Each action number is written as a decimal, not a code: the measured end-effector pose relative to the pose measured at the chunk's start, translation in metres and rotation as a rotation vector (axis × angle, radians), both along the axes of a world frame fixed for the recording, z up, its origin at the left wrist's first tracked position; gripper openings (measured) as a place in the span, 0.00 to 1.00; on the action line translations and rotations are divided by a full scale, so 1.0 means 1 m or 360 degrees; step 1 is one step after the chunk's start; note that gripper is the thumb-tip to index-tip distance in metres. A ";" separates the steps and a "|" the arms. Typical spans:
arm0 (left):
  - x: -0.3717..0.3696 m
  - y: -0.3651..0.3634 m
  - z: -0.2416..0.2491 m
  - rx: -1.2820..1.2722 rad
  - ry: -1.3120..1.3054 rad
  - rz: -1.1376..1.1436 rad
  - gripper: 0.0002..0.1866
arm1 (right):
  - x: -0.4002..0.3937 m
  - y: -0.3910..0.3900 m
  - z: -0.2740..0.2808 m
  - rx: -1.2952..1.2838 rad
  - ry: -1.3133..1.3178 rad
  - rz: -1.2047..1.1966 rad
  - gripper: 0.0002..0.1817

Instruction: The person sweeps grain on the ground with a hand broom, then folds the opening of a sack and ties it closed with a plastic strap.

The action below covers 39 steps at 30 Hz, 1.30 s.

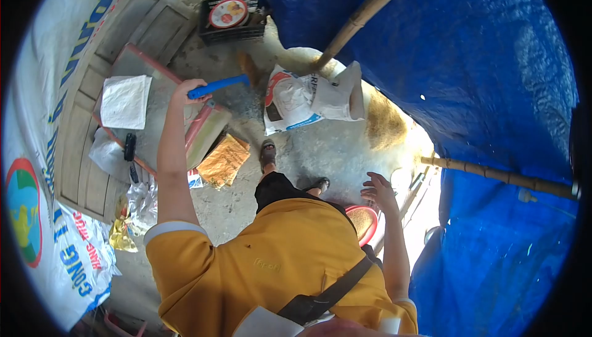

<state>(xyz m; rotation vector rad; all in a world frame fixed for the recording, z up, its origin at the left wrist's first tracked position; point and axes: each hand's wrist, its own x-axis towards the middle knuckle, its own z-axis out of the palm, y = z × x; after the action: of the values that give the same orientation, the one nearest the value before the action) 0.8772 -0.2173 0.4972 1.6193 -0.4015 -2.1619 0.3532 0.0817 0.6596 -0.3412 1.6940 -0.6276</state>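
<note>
My left hand [190,92] is closed round a blue handle [219,85] at the corner of a pink-edged table. A blurred brown patch lies beyond the handle's far end; whether it is joined to it I cannot tell. My right hand [380,193] hangs with its fingers apart and nothing in it, above a red-rimmed basin [372,233] of brown grains. A white printed sack [290,99] lies on the floor past my feet. Left of it, a folded orange-brown sheet [223,160] rests beside the table.
A white cloth [126,102] and a black object [129,147] lie on the table, beside a wooden bench [92,99]. A black crate [229,33] holds a round red-and-white lid. Bamboo poles [364,10] cross blue tarpaulin [481,59] at right. Brown grains [385,121] lie by the tarpaulin.
</note>
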 end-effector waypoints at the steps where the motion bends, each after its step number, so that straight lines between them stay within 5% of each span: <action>1: 0.003 0.000 0.007 -0.0139 -0.0148 -0.0493 0.12 | -0.001 -0.001 -0.002 -0.0018 0.0034 0.0009 0.19; 5: 0.005 0.000 0.022 -0.0067 -0.0216 -0.0612 0.14 | 0.001 -0.004 -0.007 -0.0056 0.0082 0.0112 0.19; 14: 0.047 0.006 0.043 0.0016 0.0205 0.0024 0.19 | 0.003 -0.004 -0.011 0.0000 0.0168 0.0183 0.19; 17: 0.077 0.005 0.024 0.0076 0.0558 0.0189 0.20 | 0.002 0.001 -0.014 -0.0031 0.0163 0.0193 0.18; 19: 0.083 0.002 -0.005 0.0381 0.0646 0.0636 0.19 | 0.004 0.000 -0.013 -0.0020 0.0174 0.0207 0.19; 22: 0.075 0.004 -0.028 0.0281 0.0286 0.0534 0.17 | 0.010 -0.007 -0.012 -0.0017 0.0163 0.0234 0.19; 33: 0.096 0.004 -0.033 0.0525 0.0683 0.1115 0.13 | 0.020 -0.013 -0.018 -0.0073 0.0168 0.0305 0.19; 39: 0.081 0.013 0.018 0.0260 0.0045 0.0591 0.25 | 0.023 -0.014 -0.022 -0.0102 0.0209 0.0345 0.19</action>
<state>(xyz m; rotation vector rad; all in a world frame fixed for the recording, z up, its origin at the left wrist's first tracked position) 0.9578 -0.2040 0.5149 1.5967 0.0843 -1.9701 0.3764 0.0674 0.6372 -0.6146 1.7343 -0.5083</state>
